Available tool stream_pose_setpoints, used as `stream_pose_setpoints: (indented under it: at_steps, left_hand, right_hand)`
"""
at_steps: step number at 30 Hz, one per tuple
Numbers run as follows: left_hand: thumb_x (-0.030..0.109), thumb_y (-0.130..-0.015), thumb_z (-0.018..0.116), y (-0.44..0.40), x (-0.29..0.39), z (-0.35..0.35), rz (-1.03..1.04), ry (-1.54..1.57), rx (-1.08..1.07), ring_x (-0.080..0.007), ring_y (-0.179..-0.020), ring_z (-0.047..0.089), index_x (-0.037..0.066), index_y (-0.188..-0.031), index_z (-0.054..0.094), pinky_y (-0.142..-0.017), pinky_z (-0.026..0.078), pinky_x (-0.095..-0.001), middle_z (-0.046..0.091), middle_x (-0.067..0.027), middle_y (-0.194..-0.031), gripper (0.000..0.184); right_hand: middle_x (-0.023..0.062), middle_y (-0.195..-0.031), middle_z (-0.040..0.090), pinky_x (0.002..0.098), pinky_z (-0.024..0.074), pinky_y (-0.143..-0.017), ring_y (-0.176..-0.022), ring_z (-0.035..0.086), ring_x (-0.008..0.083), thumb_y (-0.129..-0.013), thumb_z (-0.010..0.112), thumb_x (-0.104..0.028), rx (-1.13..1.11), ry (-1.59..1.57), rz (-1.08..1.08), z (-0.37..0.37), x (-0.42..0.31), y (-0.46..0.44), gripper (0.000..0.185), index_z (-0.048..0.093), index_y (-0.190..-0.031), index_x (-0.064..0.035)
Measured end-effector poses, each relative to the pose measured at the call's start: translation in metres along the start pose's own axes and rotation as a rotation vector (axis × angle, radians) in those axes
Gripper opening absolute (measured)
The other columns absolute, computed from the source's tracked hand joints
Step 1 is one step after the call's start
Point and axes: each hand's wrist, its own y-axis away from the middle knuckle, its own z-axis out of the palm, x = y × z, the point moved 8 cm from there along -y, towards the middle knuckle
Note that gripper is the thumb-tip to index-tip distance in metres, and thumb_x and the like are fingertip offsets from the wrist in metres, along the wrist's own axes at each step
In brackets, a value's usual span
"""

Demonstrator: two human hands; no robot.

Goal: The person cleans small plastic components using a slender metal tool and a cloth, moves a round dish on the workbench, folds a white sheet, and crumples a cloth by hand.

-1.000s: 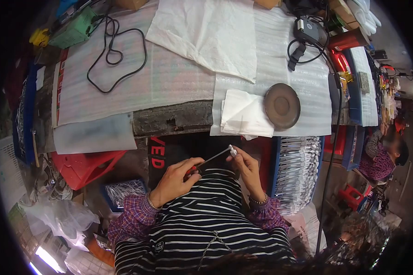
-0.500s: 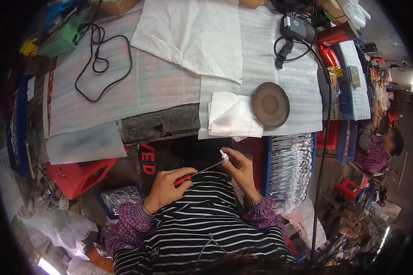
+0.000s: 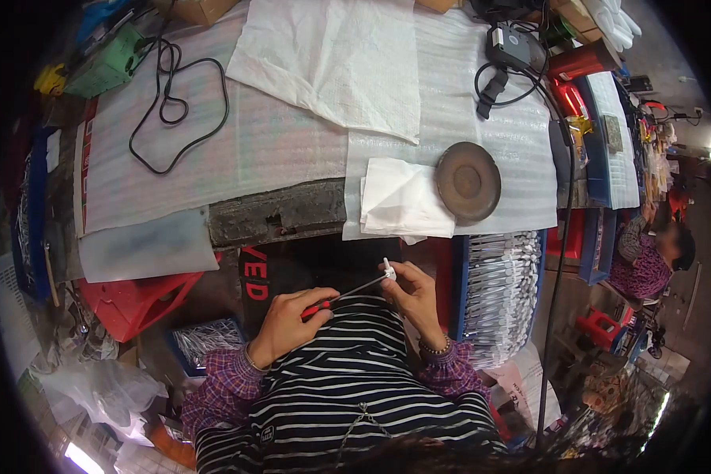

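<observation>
My left hand (image 3: pixel 294 320) is closed around the red and black handle of a screwdriver (image 3: pixel 316 309). The thin metal shaft points up and to the right, and its tip meets a small white plastic part (image 3: pixel 389 271). Between the thumb and fingers of my right hand (image 3: pixel 415 296), that white part is pinched with its narrow end up. Both hands are above my striped lap, just in front of the bench edge. Where exactly the tip sits on the part is too small to tell.
A blue bin (image 3: pixel 502 300) of metal and white pieces stands to the right, a smaller blue tray (image 3: pixel 207 345) of metal pieces at left. On the bench are a brown round dish (image 3: pixel 468 182), white cloths (image 3: pixel 403 197) and a black cable (image 3: pixel 221 110). A person (image 3: pixel 648 257) sits far right.
The white part in my right hand has tilted and shifted very slightly, with the screwdriver still against it. My left hand keeps its grip in nearly the same place.
</observation>
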Motion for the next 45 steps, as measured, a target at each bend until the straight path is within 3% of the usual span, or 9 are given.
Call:
stream_pose_setpoints:
  at_steps: [10,15,21,45]
  left_hand:
    - [0.006,-0.076,0.064,0.0,-0.002,0.001,0.017,0.004,0.014,-0.0278,-0.082,0.066,0.003,-0.105,0.063,-0.07,0.052,-0.0314,0.066,-0.0146,-0.095,0.029]
    - [0.007,-0.076,0.064,-0.001,0.0,0.002,0.019,-0.003,0.015,-0.028,-0.081,0.066,0.003,-0.105,0.063,-0.07,0.052,-0.0318,0.066,-0.0141,-0.095,0.03]
    - [0.007,-0.076,0.064,-0.001,-0.001,0.002,0.008,0.016,0.007,-0.0288,-0.08,0.066,0.004,-0.105,0.063,-0.07,0.052,-0.0321,0.066,-0.0143,-0.094,0.029]
    - [0.008,-0.077,0.063,-0.001,-0.004,0.004,0.032,0.005,0.024,-0.0286,-0.079,0.066,0.004,-0.106,0.063,-0.069,0.052,-0.0322,0.066,-0.0146,-0.095,0.029]
  right_hand:
    - [-0.0006,-0.084,0.052,0.018,0.0421,-0.056,-0.067,0.052,0.0048,-0.084,0.063,-0.001,0.038,0.037,-0.043,0.002,-0.008,0.001,0.026,0.06,-0.11,0.0028]
    - [0.004,-0.096,0.062,0.019,0.0486,-0.065,-0.079,0.058,0.0073,-0.086,0.061,-0.003,0.044,-0.088,0.071,0.0,0.007,0.003,0.029,0.058,-0.115,0.0006]
    - [0.0044,-0.098,0.063,0.0216,0.0514,-0.072,-0.089,0.06,0.0097,-0.087,0.06,-0.004,0.017,-0.076,0.067,0.0,0.01,0.003,0.03,0.057,-0.117,0.0]
    - [-0.0005,-0.093,0.061,0.0201,0.0495,-0.07,-0.081,0.056,0.0055,-0.087,0.061,-0.003,0.027,-0.025,0.057,0.0,0.009,0.003,0.03,0.058,-0.117,0.0]
